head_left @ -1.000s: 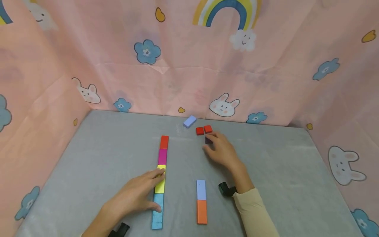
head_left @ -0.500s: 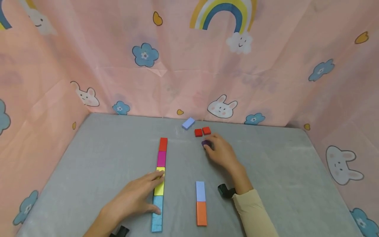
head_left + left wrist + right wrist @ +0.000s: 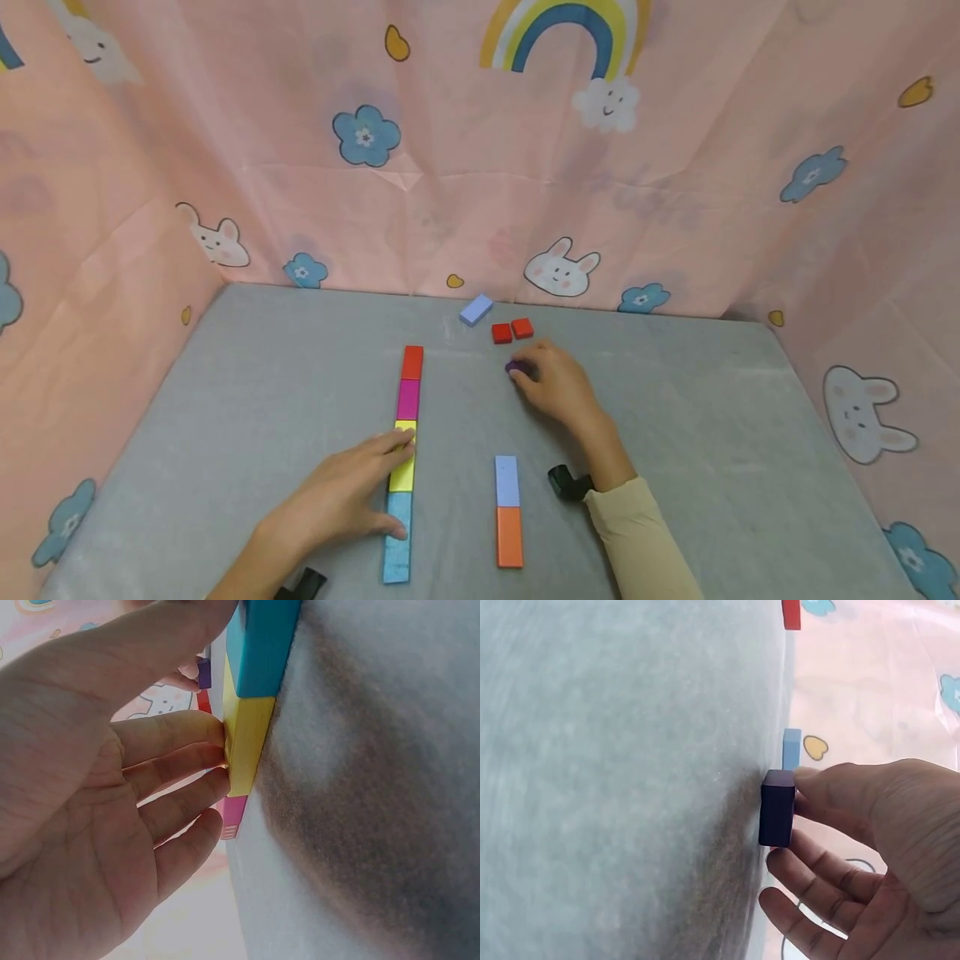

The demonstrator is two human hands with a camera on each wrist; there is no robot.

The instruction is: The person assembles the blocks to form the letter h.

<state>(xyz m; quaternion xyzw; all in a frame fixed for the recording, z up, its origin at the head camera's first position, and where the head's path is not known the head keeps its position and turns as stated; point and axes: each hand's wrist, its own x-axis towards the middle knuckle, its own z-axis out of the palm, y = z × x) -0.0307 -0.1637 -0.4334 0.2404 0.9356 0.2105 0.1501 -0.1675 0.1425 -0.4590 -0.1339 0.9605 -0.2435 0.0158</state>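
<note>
The right hand (image 3: 558,383), right of centre in the head view, pinches a small dark purple block (image 3: 777,810) between thumb and fingers; in the right wrist view two lower fingers are loosely bent apart from it. The block is a smooth, squared-off oblong with crisp edges; whether it touches the cloth is hard to tell. A beige sleeve (image 3: 641,542) with soft creases covers the forearm.

The left hand (image 3: 341,492), lower left of centre, lies with its fingers extended and slightly spread, fingertips touching a flat-faced yellow block (image 3: 402,478) and the thumb on a light blue block (image 3: 397,562). These belong to a straight, narrow row, end touching end, that continues up the frame with a magenta block (image 3: 408,400) and a red block (image 3: 412,362).

At lower centre, a lavender block (image 3: 507,481) and an orange block (image 3: 509,537) meet end to end, both plain rectangles with a matte look. Above the right hand sit two small, squarish red blocks (image 3: 512,331), and a slanted periwinkle block (image 3: 476,310) lies just to their upper left.

Beneath everything spreads a grey, finely textured cloth (image 3: 697,417). Behind, a creased pink fabric (image 3: 450,217) bears rabbits, flowers and a rainbow.
</note>
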